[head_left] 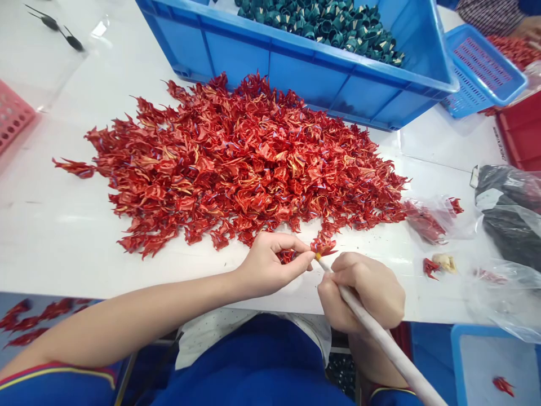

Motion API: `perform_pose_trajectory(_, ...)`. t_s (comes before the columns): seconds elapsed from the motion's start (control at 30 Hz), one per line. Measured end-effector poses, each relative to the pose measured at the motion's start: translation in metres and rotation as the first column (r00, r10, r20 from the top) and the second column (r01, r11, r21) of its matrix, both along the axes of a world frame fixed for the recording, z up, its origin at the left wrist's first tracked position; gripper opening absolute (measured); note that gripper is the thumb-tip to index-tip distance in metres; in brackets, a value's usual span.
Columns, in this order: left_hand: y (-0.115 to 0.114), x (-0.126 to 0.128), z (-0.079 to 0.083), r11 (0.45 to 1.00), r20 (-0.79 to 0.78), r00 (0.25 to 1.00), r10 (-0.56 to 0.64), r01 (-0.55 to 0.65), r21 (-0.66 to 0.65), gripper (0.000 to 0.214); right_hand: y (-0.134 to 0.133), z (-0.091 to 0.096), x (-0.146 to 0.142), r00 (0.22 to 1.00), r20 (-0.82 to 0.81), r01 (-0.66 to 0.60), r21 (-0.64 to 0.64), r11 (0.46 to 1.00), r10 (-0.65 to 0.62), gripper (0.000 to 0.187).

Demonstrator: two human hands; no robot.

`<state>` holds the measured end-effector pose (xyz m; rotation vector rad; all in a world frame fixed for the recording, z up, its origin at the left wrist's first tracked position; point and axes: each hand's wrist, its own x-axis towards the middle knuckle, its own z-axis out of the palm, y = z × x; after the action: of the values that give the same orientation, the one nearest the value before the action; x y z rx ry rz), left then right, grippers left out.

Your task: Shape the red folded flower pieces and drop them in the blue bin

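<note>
A large heap of crinkled red folded-paper flowers (232, 163) lies on the white table, just beyond my hands. My right hand (359, 290) grips a long white rod (382, 338), whose yellowish tip points up and left. My left hand (270, 265) pinches a small red folded flower (324, 246) against that tip. The fingers partly hide the flower's base. The heap's near edge almost reaches my left hand.
A blue crate (296, 67) of dark green folded pieces stands beyond the heap. Nearby are a blue basket (482, 67), a pink basket (12, 113), black tweezers (54, 23), plastic bags (431, 220) and a co-worker's hand (526, 28).
</note>
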<state>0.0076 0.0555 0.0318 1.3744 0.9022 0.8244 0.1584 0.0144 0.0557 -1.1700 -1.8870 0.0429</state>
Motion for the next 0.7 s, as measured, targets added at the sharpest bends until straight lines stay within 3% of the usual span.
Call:
perform_pose_trajectory(0.17, 0.0, -0.0001, -0.0017, 0.996, -0.017, 0.999, 0.027, -0.025, 0.089, 0.017, 0.0007, -0.0021, -0.0002, 1.0, 0.016, 0.018, -0.006, 1.0, -0.018, 0.028)
perform_pose_trajectory(0.47, 0.0005, 0.0004, -0.0035, 0.993, -0.029, 0.999, 0.038, -0.034, 0.117, 0.016, 0.0027, -0.0064, -0.0021, 0.999, -0.015, 0.031, 0.039, 0.999, -0.03, 0.027)
perform_pose_trajectory(0.6, 0.0014, 0.0007, -0.003, 0.997, -0.013, 0.999, 0.035, -0.034, 0.073, 0.019, 0.0038, -0.006, -0.001, 0.999, -0.046, -0.015, 0.011, 1.0, 0.015, 0.028)
perform_pose_trajectory(0.7, 0.0039, 0.0004, -0.0004, 0.998, 0.027, 1.0, 0.011, -0.009, -0.059, 0.026, 0.0043, -0.0044, 0.0006, 0.981, -0.156, -0.116, -0.011, 0.993, 0.113, 0.028)
